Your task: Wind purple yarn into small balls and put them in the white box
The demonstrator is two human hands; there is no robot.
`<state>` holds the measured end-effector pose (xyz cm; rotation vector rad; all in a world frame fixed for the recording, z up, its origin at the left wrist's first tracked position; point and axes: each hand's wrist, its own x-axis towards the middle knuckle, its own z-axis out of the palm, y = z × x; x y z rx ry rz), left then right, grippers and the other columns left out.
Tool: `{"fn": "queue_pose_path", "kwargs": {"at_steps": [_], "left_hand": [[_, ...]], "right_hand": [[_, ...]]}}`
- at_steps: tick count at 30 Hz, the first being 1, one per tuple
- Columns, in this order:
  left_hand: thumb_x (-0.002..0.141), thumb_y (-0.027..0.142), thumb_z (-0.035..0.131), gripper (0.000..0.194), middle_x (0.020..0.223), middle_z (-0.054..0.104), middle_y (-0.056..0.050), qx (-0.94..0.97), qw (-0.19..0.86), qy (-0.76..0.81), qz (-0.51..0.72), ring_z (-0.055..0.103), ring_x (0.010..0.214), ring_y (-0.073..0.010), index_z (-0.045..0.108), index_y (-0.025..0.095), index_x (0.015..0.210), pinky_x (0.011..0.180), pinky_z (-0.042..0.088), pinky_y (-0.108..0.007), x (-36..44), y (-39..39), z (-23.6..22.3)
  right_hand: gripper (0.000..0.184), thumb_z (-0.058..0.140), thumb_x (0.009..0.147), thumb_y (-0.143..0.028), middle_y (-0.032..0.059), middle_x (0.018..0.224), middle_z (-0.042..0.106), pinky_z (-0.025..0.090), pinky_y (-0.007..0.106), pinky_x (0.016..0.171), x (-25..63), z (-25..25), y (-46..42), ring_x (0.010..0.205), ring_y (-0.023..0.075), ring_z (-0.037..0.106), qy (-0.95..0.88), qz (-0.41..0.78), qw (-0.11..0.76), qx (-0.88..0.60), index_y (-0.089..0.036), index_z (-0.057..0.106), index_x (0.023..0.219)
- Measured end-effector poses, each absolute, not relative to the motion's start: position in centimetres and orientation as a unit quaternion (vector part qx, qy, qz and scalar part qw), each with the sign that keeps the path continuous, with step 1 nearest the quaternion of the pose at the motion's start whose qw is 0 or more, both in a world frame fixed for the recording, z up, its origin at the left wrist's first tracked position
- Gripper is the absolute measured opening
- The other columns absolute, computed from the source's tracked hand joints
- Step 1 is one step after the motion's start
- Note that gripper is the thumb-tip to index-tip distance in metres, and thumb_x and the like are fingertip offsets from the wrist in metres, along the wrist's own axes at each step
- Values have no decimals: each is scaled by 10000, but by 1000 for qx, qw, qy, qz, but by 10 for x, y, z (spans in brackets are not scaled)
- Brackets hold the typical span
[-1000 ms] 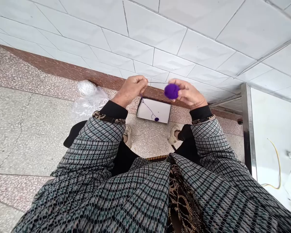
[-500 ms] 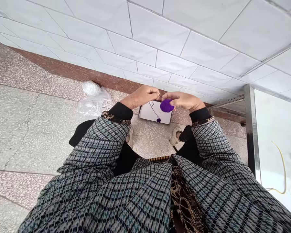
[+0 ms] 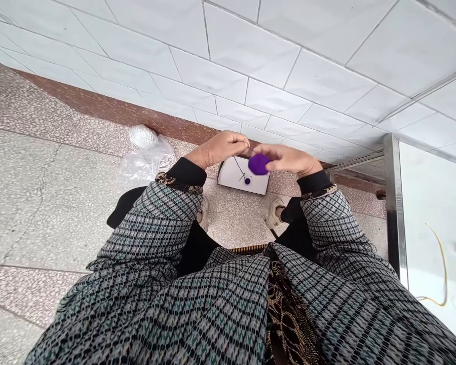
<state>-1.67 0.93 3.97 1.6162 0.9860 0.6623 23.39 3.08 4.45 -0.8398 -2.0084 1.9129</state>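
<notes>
A ball of purple yarn (image 3: 258,165) is held in the fingers of my right hand (image 3: 287,158), above a shallow white-bottomed box (image 3: 228,175). Close beside it on the left, my left hand (image 3: 222,147) has its fingers pinched together, with their tips hidden from me. Whatever they pinch is too small to make out. Inside the box lies a small dark purple ball (image 3: 247,181), and a dark strand runs up from it toward my hands.
On the floor to the left are a ball of white yarn (image 3: 142,136) and a crumpled clear plastic bag (image 3: 144,162). A tiled wall (image 3: 228,76) rises just ahead. At the right stands a metal-framed table (image 3: 393,192) with a yellow cord (image 3: 444,263). My shoes flank the box.
The purple yarn ball has shifted slightly left and turned in my right hand, blurred by motion. The dark strand and small ball in the box have moved a little. My left hand stays pinched.
</notes>
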Motion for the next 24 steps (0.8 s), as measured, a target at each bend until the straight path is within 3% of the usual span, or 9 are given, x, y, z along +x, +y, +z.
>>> {"fn": "queue_pose_path", "kwargs": {"at_steps": [3, 6, 8, 11, 13, 15, 18, 21, 24], "left_hand": [[962, 78, 527, 286, 595, 455, 36, 648, 578, 411, 279, 400, 546, -100, 592, 175, 701, 593, 314, -254, -14, 8, 40], [988, 126, 553, 236, 599, 446, 44, 650, 629, 348, 247, 395, 527, -97, 665, 172, 785, 576, 323, -243, -8, 1, 43], [967, 167, 587, 199, 611, 467, 40, 667, 637, 312, 229, 404, 539, -100, 711, 165, 810, 576, 328, -242, -6, -1, 45], [932, 206, 602, 221, 609, 503, 25, 699, 604, 310, 224, 416, 561, -107, 742, 156, 768, 585, 323, -251, -8, 0, 44], [907, 226, 628, 235, 613, 535, 14, 711, 582, 326, 225, 439, 575, -109, 722, 156, 704, 598, 331, -256, -12, 3, 42], [879, 239, 674, 217, 626, 561, 7, 698, 587, 335, 237, 467, 585, -109, 703, 157, 681, 607, 351, -255, -18, 7, 39], [858, 256, 737, 178, 617, 550, 16, 624, 625, 345, 318, 420, 540, -89, 711, 152, 717, 569, 333, -239, -23, 10, 36], [856, 255, 779, 186, 609, 537, 21, 545, 646, 359, 395, 323, 484, -57, 706, 137, 732, 506, 254, -227, -21, 11, 31], [872, 236, 789, 199, 577, 477, 42, 514, 652, 383, 406, 274, 466, -48, 687, 138, 732, 483, 203, -225, -15, 12, 27]], "right_hand": [[743, 862, 803, -750, 72, 1096, 637, 603, 324, 762, 238, 46, 36, 904, 189, 655, -621, 652, 325, -289, -203, 567, 1209], [643, 768, 888, -739, 74, 1177, 614, 612, 339, 812, 231, 40, 42, 936, 189, 660, -585, 557, 446, -386, -241, 517, 1210], [507, 782, 919, -573, 77, 1177, 623, 602, 347, 837, 224, 37, 41, 937, 189, 645, -620, 500, 395, -457, -230, 520, 1185], [341, 819, 857, -293, 69, 1058, 673, 576, 342, 839, 221, 40, 34, 915, 202, 615, -736, 470, 147, -465, -181, 610, 1102], [307, 819, 824, -220, 59, 1003, 695, 568, 327, 824, 228, 47, 30, 903, 203, 615, -767, 515, -13, -381, -163, 671, 1087], [356, 834, 847, -257, 67, 1067, 716, 575, 311, 842, 239, 54, 28, 954, 201, 644, -748, 597, -48, -285, -159, 685, 1155], [578, 896, 871, -476, 96, 1187, 706, 595, 296, 855, 257, 57, 29, 1010, 193, 690, -671, 706, 114, -194, -152, 622, 1263], [828, 939, 782, -666, 81, 1134, 672, 588, 264, 713, 263, 53, 30, 811, 145, 686, -589, 736, 277, -186, -158, 564, 1318], [913, 978, 697, -684, 59, 1094, 645, 566, 254, 652, 257, 50, 27, 724, 119, 639, -558, 733, 328, -208, -175, 552, 1323]]}}
